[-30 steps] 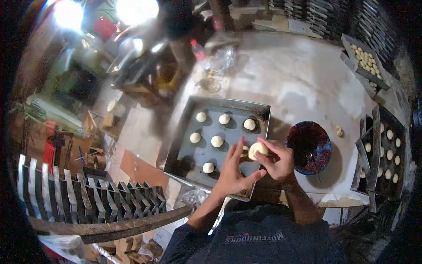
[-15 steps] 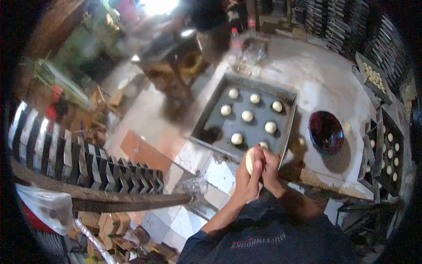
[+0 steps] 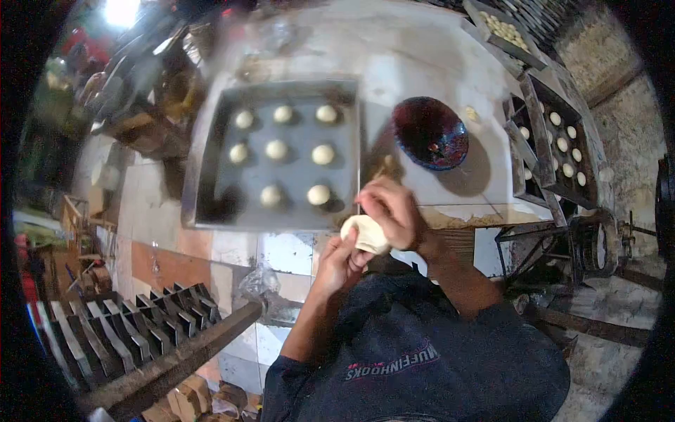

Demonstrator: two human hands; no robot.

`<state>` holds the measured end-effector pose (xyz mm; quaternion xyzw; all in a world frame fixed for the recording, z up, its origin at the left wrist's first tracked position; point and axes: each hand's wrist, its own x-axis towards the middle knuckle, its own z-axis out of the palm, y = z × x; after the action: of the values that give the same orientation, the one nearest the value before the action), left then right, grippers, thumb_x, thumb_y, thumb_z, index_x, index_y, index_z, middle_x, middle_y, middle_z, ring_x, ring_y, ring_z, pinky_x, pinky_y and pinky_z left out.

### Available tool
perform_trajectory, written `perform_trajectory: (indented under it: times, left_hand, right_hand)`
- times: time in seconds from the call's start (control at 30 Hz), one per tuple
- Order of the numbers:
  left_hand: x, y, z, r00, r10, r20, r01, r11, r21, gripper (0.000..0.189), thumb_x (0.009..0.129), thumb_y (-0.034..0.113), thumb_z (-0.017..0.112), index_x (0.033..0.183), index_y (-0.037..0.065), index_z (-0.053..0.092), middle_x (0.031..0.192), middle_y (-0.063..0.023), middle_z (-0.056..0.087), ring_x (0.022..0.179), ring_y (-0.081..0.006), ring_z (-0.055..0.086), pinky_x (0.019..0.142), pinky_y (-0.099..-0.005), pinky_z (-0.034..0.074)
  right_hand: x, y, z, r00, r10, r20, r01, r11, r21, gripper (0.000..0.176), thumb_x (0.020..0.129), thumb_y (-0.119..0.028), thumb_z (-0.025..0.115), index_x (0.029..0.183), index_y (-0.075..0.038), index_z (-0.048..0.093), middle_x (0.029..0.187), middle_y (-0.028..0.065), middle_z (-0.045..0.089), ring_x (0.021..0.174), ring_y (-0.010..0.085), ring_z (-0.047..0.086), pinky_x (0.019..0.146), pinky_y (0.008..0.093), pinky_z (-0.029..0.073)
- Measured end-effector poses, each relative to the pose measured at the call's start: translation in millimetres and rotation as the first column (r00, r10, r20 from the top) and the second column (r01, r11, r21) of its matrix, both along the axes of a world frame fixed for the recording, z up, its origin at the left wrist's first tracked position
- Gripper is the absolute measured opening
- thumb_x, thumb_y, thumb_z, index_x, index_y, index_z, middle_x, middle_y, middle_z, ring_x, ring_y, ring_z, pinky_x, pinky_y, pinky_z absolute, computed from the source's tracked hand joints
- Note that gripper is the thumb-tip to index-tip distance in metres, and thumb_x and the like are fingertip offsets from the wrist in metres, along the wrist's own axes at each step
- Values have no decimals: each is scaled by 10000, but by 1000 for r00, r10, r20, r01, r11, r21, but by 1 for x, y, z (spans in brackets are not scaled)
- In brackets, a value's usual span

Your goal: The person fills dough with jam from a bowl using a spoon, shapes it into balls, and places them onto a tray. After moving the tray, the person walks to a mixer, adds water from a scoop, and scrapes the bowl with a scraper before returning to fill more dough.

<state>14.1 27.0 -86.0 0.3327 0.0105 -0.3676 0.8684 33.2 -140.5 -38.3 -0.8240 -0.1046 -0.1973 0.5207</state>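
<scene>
My left hand [image 3: 337,261] holds a flattened, cup-shaped piece of pale dough [image 3: 367,238], its thumb on the face and its fingers beneath. Against the dough's upper right side is my right hand [image 3: 392,213], fingers curled together and slightly blurred; whatever they may hold is hidden. Just beyond both hands lies a square metal baking tray [image 3: 211,162] with several round dough balls [image 3: 275,150] spaced in rows. To the right of the tray, a dark red and blue bowl [image 3: 430,133] stands on the table, with dark contents that I cannot make out.
At the right, smaller trays [image 3: 560,144] hold more dough balls, and another tray [image 3: 503,34] at the back is full of small pale pieces. A dough scrap [image 3: 471,112] lies beside the bowl. Lower left, metal pans [image 3: 133,327] stand in a row by a wooden beam [image 3: 176,359].
My view has swung right, so the tray appears farther left. My hands, pressed together around the dough before, have come partly apart; the dough now shows as an open cup in my left hand.
</scene>
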Motion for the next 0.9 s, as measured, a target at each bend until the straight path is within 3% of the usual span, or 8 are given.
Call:
perform_trajectory:
  times: [0.1, 0.17, 0.23, 0.37, 0.43, 0.53, 0.73, 0.9]
  left_hand:
    - [18, -25, -2, 983, -174, 64, 153, 957, 248, 472, 979, 260, 472, 1282, -101, 450, 1226, -178, 572, 1130, -263, 566, 982, -384, 441]
    - [39, -44, 28, 970, -128, 206, 101, 985, 141, 382, 981, 243, 484, 1227, -46, 524, 1126, -93, 602, 1017, -160, 569, 885, -284, 436]
    - [63, -61, 37, 965, -159, 210, 145, 986, 82, 511, 966, 214, 504, 1383, -50, 373, 1282, -135, 530, 1174, -204, 511, 1026, -342, 366]
    - [90, -88, 25, 940, -215, 267, 146, 956, 254, 539, 969, 187, 496, 1426, -28, 305, 1341, -141, 484, 1228, -208, 467, 1042, -353, 355]
    - [97, -101, 14, 953, -248, 172, 199, 945, 258, 545, 977, 188, 483, 1440, -16, 281, 1335, -141, 488, 1226, -212, 470, 1044, -362, 354]
    - [96, -121, 3, 950, -294, 104, 262, 935, 240, 512, 988, 218, 465, 1424, -10, 323, 1304, -131, 515, 1198, -210, 489, 1036, -351, 357]
    - [89, -149, -32, 927, -374, -20, 351, 848, 398, 478, 973, 283, 488, 1364, 11, 446, 1257, -79, 563, 1164, -171, 516, 1025, -315, 355]
    - [89, -158, -28, 937, -343, -63, 345, 890, 296, 454, 980, 255, 486, 1370, 25, 442, 1223, -57, 568, 1128, -146, 519, 995, -299, 373]
  right_hand:
    - [-4, -97, -4, 865, -489, 108, 478, 742, -470, 255, 819, -234, 625, 807, 14, 567, 889, 218, 514, 876, 356, 537, 776, 456, 436]
    - [-8, -156, -20, 685, -710, -164, 460, 595, -659, 339, 883, -297, 590, 1011, 0, 486, 929, 271, 541, 902, 433, 548, 792, 519, 432]
    - [0, -189, -34, 590, -653, -474, 315, 728, -609, 352, 888, -276, 579, 1068, 4, 462, 864, 297, 608, 839, 468, 600, 743, 534, 468]
    - [29, -211, -40, 617, -640, -458, 183, 682, -708, 299, 896, -231, 552, 1050, 19, 493, 798, 280, 634, 763, 452, 634, 680, 519, 501]
    - [40, -220, -36, 662, -534, -526, -48, 670, -740, 192, 892, -152, 549, 992, 10, 529, 695, 237, 625, 719, 454, 615, 695, 528, 477]
    - [35, -233, -36, 711, -403, -576, -179, 688, -703, 163, 877, -82, 507, 993, 20, 555, 779, 233, 632, 731, 436, 620, 690, 520, 489]
    - [57, -230, -39, 805, -364, -469, -140, 651, -746, 288, 851, -43, 456, 1117, 29, 539, 949, 200, 590, 822, 379, 630, 711, 457, 519]
    - [66, -229, -63, 840, -292, -458, -157, 677, -719, 363, 823, -8, 477, 1178, 1, 552, 922, 210, 599, 768, 371, 636, 676, 453, 517]
